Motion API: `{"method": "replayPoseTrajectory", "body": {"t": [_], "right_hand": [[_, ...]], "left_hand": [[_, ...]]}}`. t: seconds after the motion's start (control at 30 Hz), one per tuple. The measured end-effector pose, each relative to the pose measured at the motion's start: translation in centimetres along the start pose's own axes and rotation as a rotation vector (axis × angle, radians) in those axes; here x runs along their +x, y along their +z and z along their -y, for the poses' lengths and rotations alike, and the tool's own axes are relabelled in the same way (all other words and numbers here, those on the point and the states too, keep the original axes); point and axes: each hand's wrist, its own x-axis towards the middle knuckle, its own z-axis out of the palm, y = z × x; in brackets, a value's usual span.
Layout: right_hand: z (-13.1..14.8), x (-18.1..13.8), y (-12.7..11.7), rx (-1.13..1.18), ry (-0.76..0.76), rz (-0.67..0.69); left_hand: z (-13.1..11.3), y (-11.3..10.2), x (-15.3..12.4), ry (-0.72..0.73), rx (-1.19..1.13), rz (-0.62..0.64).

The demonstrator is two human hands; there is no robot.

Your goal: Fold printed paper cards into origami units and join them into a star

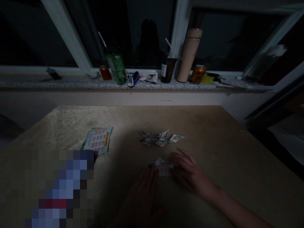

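Resting low over the table (pixel 201 122), in the head view, my left hand (pixel 144 185) lies with its fingers straight and close together, their tips on the left edge of a half-folded paper slip (pixel 163 170). My right hand (pixel 188 171) is at the slip's other end, its upper fingers loosely spread; the shadow is too deep for me to tell whether the lower ones pinch the edge. The slip sits between my hands, near the middle of the table, a pointed peak standing out above a flat printed band, so I judge it partway through its folding. Just beyond it lie the folded pieces (pixel 155 139), bunched together, with one separate piece (pixel 177 138) at their right; these look finished to me. Off to the left, the stack of printed sheets (pixel 98 140) lies flat and unfolded, which I take for the work left. The paper seems thin and crisp, with red blocks of print and sharp triangular tips. The tabletop is dull brown, faintly mottled where light catches it, and the sill (pixel 144 85) behind is speckled like granite.
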Motion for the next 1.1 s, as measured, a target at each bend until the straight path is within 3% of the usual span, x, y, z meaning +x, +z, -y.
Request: {"method": "replayPoseTrajectory", "body": {"t": [0.43, 0.57, 0.73, 0.8, 0.97, 1.1], "right_hand": [[-0.6, -0.8, 0.6, -0.013, -0.058, -0.022], [-0.2, -0.6, 0.4, -0.012, -0.032, -0.018], [0.8, -0.2, 0.8, -0.029, -0.070, -0.045], [1.3, 0.0, 1.1, -0.023, -0.085, 0.001], [2.1, 0.3, 1.4, 0.062, -0.044, 0.280], [2.1, 0.3, 1.1, 0.103, -0.010, 0.322]], "left_hand": [[-0.4, -0.6, 0.0, -0.027, -0.026, -0.013], [-0.6, -0.8, 0.1, -0.061, -0.046, 0.035], [-0.6, -0.3, -0.1, -0.050, -0.064, -0.009], [-0.5, 0.1, -0.1, -0.030, -0.060, -0.045], [-0.2, 0.4, -0.1, 0.002, -0.036, -0.055], [-0.5, 0.1, -0.1, -0.018, -0.022, -0.031]]}}
